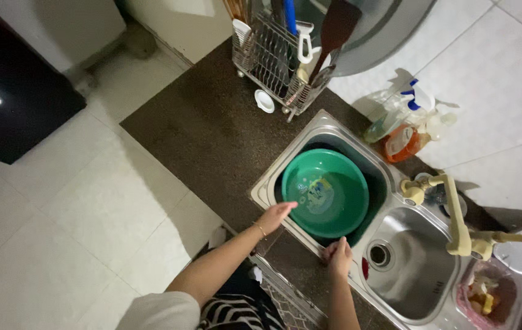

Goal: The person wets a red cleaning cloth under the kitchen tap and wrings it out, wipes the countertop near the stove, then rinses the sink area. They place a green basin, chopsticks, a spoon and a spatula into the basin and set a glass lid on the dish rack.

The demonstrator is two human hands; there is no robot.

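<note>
A green plastic basin [340, 211] with water, a few bubbles and a yellow sponge [321, 185] in it sits in the left bowl of a steel double sink [328, 131]. My left hand [275, 216] touches the basin's near-left rim, fingers stretched out. My right hand [338, 256] rests with curled fingers on the basin's near rim at the sink edge. Whether either hand truly grips the rim is unclear.
The right sink bowl [416, 269] has a bare drain, with a cream tap [453, 211] above it. Spray and soap bottles [404, 125] stand behind the sink. A wire dish rack [285, 52] with utensils sits on the dark counter [206, 131]. A pink strainer [487, 293] holds scraps at far right.
</note>
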